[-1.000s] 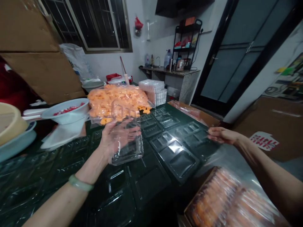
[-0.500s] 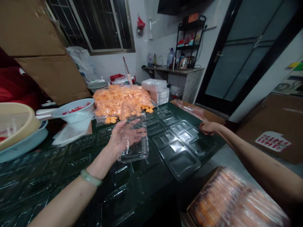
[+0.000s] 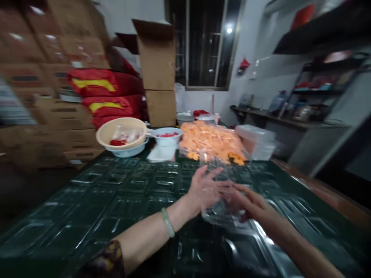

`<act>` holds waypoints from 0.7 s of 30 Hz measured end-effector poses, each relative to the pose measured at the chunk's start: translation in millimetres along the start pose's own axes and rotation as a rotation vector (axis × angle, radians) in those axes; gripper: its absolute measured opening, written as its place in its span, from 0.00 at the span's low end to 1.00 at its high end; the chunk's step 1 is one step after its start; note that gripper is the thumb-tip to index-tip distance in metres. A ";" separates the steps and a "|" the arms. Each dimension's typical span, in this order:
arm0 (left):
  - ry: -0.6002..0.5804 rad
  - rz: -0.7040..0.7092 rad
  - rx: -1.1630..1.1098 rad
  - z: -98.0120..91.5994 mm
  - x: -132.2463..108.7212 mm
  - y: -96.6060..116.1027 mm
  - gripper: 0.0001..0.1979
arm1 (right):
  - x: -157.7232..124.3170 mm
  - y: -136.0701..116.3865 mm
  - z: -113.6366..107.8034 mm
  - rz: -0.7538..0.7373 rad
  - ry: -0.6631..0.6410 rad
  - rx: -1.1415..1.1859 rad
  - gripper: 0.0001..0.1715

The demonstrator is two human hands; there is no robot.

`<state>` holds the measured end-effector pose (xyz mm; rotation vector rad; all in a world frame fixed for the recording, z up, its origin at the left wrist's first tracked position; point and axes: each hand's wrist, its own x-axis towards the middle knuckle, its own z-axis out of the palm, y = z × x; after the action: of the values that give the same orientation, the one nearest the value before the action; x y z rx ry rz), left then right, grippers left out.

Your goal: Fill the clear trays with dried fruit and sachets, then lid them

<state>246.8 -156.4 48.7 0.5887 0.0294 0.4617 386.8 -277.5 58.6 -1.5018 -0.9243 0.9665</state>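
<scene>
Both my hands meet over a stack of black plastic trays on the table. My left hand, with a pale green bangle on its wrist, holds a clear plastic clamshell container. My right hand has its fingers against the container's other side. The picture is blurred, so the exact grip is hard to see. Beyond them lies a large clear bag of orange pieces, apart from my hands.
A stack of clear containers stands right of the bag. To the left are a white bowl of red pieces and a beige basin. Cardboard boxes and red sacks stand behind, with a wall counter at right.
The view has swung left, bringing boxes and red sacks into sight. My right hand has moved from the black trays to the clear container, which my left hand still holds.
</scene>
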 end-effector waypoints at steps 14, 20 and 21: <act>0.639 0.307 0.421 -51.6 -108.8 53.8 0.19 | 58.8 -6.2 127.7 -0.026 -0.155 0.135 0.28; 0.753 0.584 0.392 -77.2 -119.1 123.4 0.18 | 75.2 13.3 154.7 0.172 -0.392 0.150 0.32; 0.783 0.656 0.425 -80.5 -122.0 143.8 0.18 | 79.0 17.9 157.6 0.167 -0.393 0.127 0.33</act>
<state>65.5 -60.7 46.9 0.8001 0.7116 1.3260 270.8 -149.9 18.0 -1.3193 -1.0004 1.4501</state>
